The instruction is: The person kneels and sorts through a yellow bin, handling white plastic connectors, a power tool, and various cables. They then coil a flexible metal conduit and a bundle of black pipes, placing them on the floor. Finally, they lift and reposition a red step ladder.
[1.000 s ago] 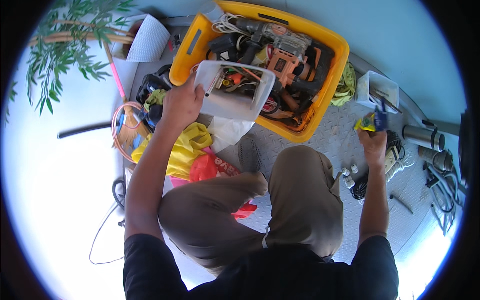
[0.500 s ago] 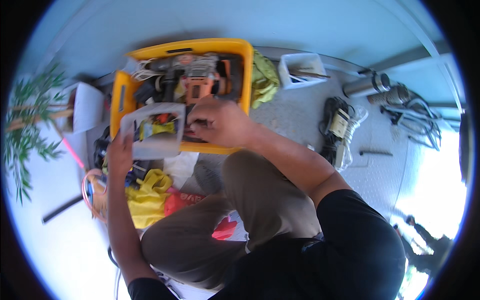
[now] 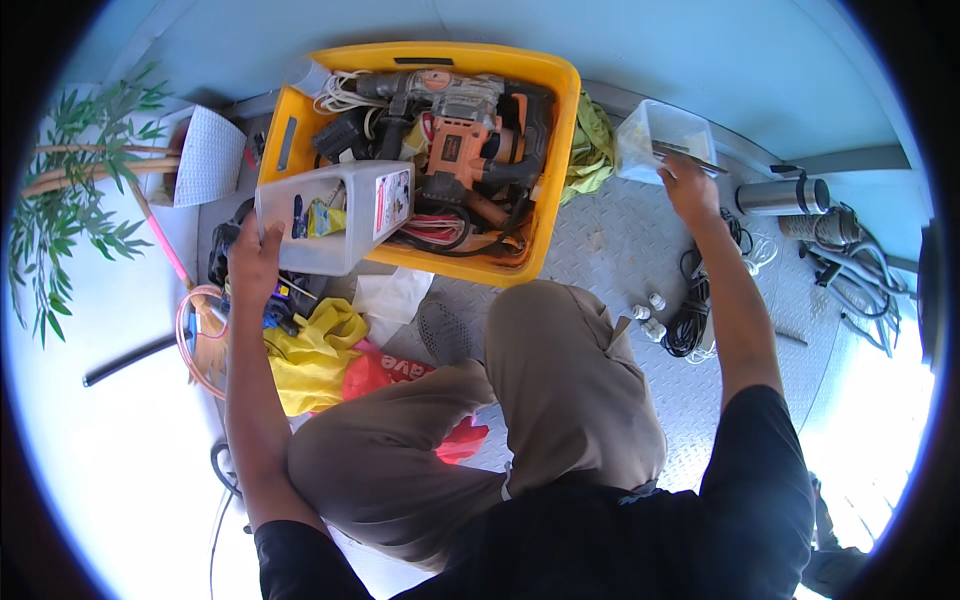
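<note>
My left hand grips the side of a clear plastic box, tilted over the near left part of a yellow crate. Small packets, one yellow and green, show inside the box. Far to the right, my right hand is closed at the near rim of a translucent white bin. Thin dark rods lie across that rim, right at my fingertips. Whether the fingers hold a rod, the rim or something small is hidden. An orange and grey rotary hammer drill lies in the crate among cables.
A yellow-green cloth lies between crate and bin. On the right are a steel flask, a black cable coil and grey hoses. Yellow and red bags lie by my legs. A leafy plant stands left.
My right hand has moved from over the crate, beside the clear box, right to the white bin. My left hand still holds the box, now tilted differently. The view has shifted.
</note>
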The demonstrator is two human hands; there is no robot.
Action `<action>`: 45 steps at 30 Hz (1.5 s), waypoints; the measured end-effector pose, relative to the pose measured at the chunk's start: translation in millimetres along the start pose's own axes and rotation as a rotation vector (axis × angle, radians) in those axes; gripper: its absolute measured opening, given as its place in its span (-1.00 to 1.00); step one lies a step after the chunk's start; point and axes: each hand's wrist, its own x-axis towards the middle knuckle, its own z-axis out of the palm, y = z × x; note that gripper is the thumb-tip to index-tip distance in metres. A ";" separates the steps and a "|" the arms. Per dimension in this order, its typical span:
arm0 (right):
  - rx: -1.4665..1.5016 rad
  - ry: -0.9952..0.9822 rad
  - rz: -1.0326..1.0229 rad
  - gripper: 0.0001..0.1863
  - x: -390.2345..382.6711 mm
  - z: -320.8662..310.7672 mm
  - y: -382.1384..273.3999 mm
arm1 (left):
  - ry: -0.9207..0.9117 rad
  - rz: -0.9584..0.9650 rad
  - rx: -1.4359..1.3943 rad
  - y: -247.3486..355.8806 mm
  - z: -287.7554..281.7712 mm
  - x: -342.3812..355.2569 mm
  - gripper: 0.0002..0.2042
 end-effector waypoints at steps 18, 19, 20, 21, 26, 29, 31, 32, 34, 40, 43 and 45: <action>0.411 -0.215 -1.029 -0.78 27.5 -125.9 -215.8 | -0.040 -0.053 0.217 25.6 -17.8 -5.8 -0.54; 0.376 -0.268 -1.041 -0.76 19.9 -111.0 -223.6 | -0.031 -0.075 0.190 26.9 -24.1 -6.0 -0.53; 0.338 -0.321 -1.052 -0.74 11.8 -99.4 -229.9 | -0.022 -0.075 0.126 29.3 -30.5 -5.6 -0.52; 0.300 -0.376 -1.060 -0.71 7.1 -91.0 -232.0 | 0.017 -0.054 0.131 33.6 -37.3 -5.7 -0.49; 0.533 -0.301 -0.787 -0.62 -16.8 -74.5 -225.3 | 0.064 0.081 0.042 95.3 -51.0 -3.7 -0.57; 0.614 -0.220 -0.703 -0.60 -26.6 -71.6 -224.8 | 0.023 0.473 0.140 161.3 -34.7 -18.0 -0.72; 0.724 -0.130 -0.686 -0.61 -40.1 -70.5 -222.1 | -0.164 0.748 0.121 205.0 -17.2 -36.5 -0.78; 0.823 -0.103 -0.633 -0.63 -50.2 -70.0 -215.5 | -0.252 0.894 0.089 225.7 -3.3 -44.4 -0.79; 1.018 -0.039 -0.535 -0.67 -77.4 -69.9 -195.5 | -0.444 1.116 0.036 261.9 27.6 -56.2 -0.78; 0.454 0.206 0.508 -0.66 -157.4 -58.2 -41.2 | -0.644 1.124 0.163 324.5 111.5 -58.6 -0.66; 0.027 0.043 0.924 -0.19 -206.5 -53.2 27.1 | -0.626 1.051 0.280 333.2 145.7 -55.2 -0.62; 0.055 -0.310 1.140 0.08 -228.9 -46.5 42.9 | -0.661 1.022 0.296 336.0 159.5 -58.4 -0.61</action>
